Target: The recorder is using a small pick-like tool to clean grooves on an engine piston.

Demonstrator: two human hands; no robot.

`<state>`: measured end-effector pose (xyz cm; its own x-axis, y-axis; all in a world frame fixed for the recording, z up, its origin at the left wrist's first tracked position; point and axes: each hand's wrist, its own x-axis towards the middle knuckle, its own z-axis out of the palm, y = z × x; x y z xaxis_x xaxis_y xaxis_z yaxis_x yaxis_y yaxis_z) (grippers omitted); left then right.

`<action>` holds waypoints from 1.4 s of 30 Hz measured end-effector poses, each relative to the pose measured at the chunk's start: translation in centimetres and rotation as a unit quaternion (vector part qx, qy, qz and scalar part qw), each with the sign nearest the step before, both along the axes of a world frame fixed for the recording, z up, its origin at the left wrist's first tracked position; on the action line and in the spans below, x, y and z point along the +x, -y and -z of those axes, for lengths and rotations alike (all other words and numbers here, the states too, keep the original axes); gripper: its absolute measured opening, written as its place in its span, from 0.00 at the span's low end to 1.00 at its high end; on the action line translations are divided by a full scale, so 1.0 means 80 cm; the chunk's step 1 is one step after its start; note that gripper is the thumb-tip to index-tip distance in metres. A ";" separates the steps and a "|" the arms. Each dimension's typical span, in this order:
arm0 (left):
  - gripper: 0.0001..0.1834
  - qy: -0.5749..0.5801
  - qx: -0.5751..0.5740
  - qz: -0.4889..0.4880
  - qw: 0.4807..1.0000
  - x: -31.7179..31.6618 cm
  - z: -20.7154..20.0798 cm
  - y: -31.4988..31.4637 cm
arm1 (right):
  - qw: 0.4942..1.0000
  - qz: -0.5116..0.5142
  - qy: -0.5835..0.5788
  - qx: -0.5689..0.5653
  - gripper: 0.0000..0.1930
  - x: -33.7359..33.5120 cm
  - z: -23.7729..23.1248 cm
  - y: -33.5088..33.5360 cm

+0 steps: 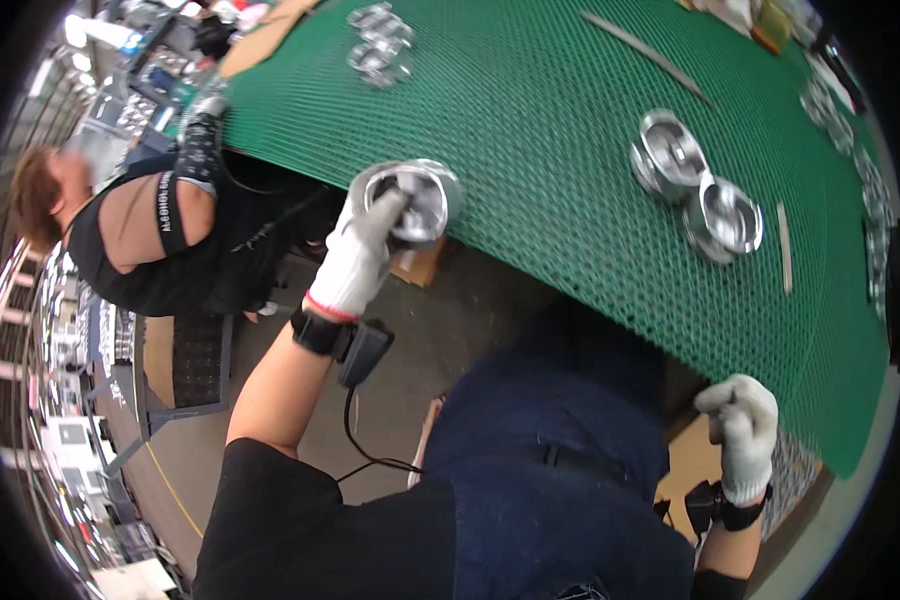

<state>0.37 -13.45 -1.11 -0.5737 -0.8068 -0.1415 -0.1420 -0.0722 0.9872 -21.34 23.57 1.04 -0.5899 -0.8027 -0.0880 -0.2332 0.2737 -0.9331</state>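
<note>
My left hand [355,250], in a white knitted glove, grips a shiny round metal cup-shaped part [425,205] at the table's near edge. Its thumb lies over the part's open mouth; the other fingers are mostly hidden. On the right, my gloved right hand [745,425] is beside the near edge with its fingers curled in. Whatever it may hold is hidden. Between the hands and farther in, two similar metal cup-shaped parts stand touching on the green mat, one [668,155] behind the other [725,222].
A green ribbed mat [530,130] covers the table. More shiny parts [378,45] sit at its far left, others [875,220] along the right edge. Two thin strips [650,57] [785,248] lie on it. A co-worker [160,220] is at the left.
</note>
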 end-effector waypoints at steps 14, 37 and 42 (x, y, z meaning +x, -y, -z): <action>0.38 0.129 -0.491 -0.136 0.851 -0.012 0.014 0.159 | 0.962 0.119 0.171 -0.174 0.24 -0.042 0.045 0.001; 0.35 0.353 -0.640 0.092 0.676 -0.031 0.023 0.109 | 0.930 0.127 0.232 -0.255 0.29 -0.042 0.047 -0.009; 0.35 0.292 -0.632 0.069 0.714 -0.028 0.026 0.111 | 0.932 0.133 0.233 -0.243 0.30 -0.042 0.049 -0.010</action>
<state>-1.90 -22.31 -3.17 -0.8016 -0.4427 0.4019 -0.4757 0.8794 0.0198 -24.72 24.35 -2.89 -0.7624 -0.6453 -0.0478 0.2435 -0.2176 -0.9452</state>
